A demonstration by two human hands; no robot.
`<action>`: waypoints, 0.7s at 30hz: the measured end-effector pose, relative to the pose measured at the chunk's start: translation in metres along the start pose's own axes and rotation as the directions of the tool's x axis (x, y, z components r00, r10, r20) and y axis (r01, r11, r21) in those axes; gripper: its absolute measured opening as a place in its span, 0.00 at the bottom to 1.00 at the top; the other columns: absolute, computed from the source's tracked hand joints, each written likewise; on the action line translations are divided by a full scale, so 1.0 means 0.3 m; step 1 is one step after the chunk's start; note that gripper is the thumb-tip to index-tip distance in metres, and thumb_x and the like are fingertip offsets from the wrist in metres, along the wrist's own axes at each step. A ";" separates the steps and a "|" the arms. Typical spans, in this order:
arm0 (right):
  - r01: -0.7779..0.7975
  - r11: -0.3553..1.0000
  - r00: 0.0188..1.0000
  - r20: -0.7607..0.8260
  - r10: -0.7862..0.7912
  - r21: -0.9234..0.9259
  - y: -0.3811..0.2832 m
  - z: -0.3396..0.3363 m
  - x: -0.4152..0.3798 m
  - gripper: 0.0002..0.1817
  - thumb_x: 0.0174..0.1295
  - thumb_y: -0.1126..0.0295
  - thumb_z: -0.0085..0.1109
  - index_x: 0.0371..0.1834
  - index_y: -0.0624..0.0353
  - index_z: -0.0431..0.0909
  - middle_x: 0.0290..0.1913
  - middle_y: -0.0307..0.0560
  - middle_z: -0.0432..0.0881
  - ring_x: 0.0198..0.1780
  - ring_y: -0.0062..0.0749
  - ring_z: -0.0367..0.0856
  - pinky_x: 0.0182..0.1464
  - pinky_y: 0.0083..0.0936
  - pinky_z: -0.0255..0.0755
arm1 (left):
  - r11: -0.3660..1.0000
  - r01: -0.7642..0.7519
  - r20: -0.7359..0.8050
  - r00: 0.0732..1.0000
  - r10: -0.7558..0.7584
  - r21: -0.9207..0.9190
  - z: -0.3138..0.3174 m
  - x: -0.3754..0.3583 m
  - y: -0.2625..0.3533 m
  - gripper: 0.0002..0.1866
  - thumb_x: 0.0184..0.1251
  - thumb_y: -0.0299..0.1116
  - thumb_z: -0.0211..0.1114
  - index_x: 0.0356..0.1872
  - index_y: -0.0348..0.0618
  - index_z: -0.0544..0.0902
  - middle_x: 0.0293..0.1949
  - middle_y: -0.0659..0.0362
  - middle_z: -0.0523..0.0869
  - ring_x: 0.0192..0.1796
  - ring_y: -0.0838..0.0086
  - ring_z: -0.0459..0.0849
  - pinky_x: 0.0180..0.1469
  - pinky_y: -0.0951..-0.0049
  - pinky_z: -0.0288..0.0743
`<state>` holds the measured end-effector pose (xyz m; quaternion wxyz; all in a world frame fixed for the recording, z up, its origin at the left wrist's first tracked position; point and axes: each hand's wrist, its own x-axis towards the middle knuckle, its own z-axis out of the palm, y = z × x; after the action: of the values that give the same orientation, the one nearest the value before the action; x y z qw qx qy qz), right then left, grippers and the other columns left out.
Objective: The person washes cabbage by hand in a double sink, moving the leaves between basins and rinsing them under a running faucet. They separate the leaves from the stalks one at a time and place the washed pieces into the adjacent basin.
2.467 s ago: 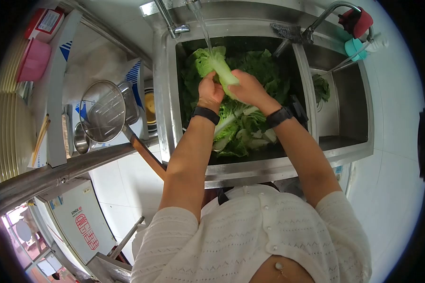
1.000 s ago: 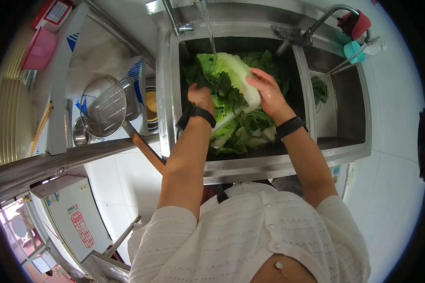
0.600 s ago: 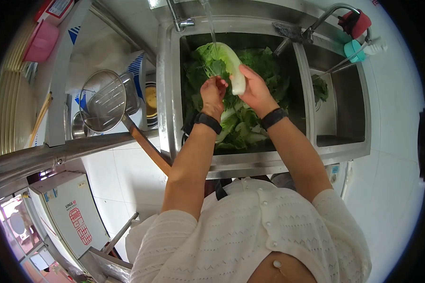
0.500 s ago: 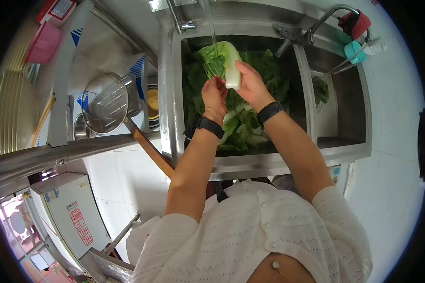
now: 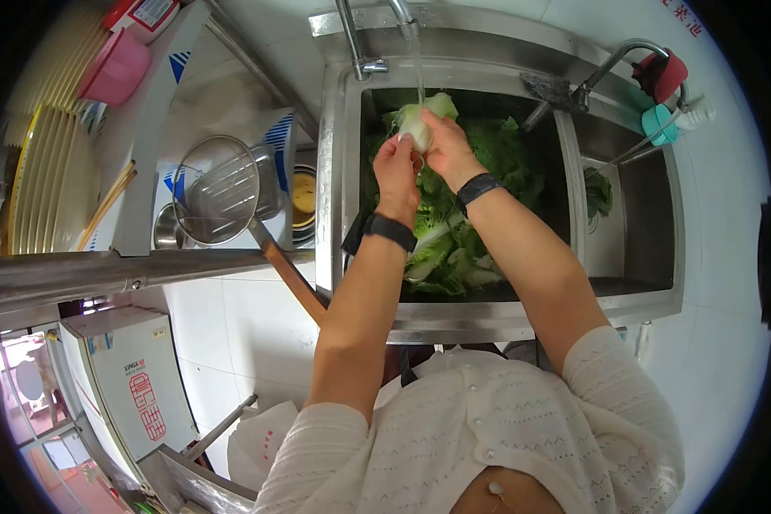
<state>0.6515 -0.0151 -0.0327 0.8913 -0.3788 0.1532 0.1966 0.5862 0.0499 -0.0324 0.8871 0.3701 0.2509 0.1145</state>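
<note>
Under the running tap [image 5: 405, 21], both hands grip a pale cabbage leaf [image 5: 415, 128], its white stem end toward me and its green edge beyond. My left hand [image 5: 397, 176] pinches the near end of the leaf, fingers closed. On its right side, my right hand [image 5: 450, 150] is closed around it, thumb on top. Water falls onto the leaf. Below, loose green leaves [image 5: 505, 167] fill much of the left basin of the steel sink [image 5: 338, 171]. Part of the held leaf is hidden behind my fingers.
A wire strainer [image 5: 218, 190] lies on the left shelf, its wooden handle [image 5: 289, 276] reaching toward my left forearm. Stacked plates [image 5: 56, 184] and a pink bowl [image 5: 116, 67] stand farther left. The right basin [image 5: 630, 206] holds some greens. A second tap [image 5: 617, 56] rises behind it.
The leaf has turned and tipped, so its stem shows shorter and paler under the stream. Both hands have come closer together around it. The whole view has shifted slightly.
</note>
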 end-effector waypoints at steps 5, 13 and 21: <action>-0.224 0.971 0.967 -0.146 0.210 -0.087 -0.078 -0.061 -0.023 0.14 0.50 0.71 0.57 0.38 0.62 0.67 0.35 0.47 0.73 0.33 0.34 0.74 0.36 0.29 0.71 | 0.342 -0.651 0.410 0.720 0.559 0.678 0.050 0.026 0.012 0.03 0.53 0.29 0.59 0.26 0.42 0.77 0.21 0.61 0.74 0.26 0.73 0.73 0.29 0.77 0.67; -0.338 0.940 0.937 0.081 0.341 -0.046 -0.226 -0.271 -0.160 0.12 0.46 0.79 0.47 0.37 0.70 0.66 0.37 0.56 0.74 0.27 0.32 0.73 0.32 0.27 0.70 | 0.466 -0.601 0.486 0.799 0.354 0.649 0.000 -0.170 -0.132 0.10 0.51 0.28 0.58 0.36 0.38 0.76 0.30 0.54 0.77 0.36 0.66 0.78 0.37 0.73 0.71; -0.415 0.909 0.859 0.309 0.408 -0.044 -0.432 -0.351 -0.349 0.19 0.57 0.71 0.44 0.50 0.69 0.59 0.37 0.55 0.71 0.22 0.22 0.67 0.19 0.14 0.68 | -0.004 -0.118 0.106 0.906 -0.411 0.993 -0.229 -0.069 -0.313 0.15 0.52 0.34 0.54 0.40 0.38 0.75 0.39 0.47 0.77 0.40 0.53 0.75 0.42 0.61 0.69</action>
<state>0.6071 -0.1996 0.0210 0.8459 -0.2909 0.0904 0.4377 0.5339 0.0174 -0.1332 0.4036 0.8676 0.1232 -0.2631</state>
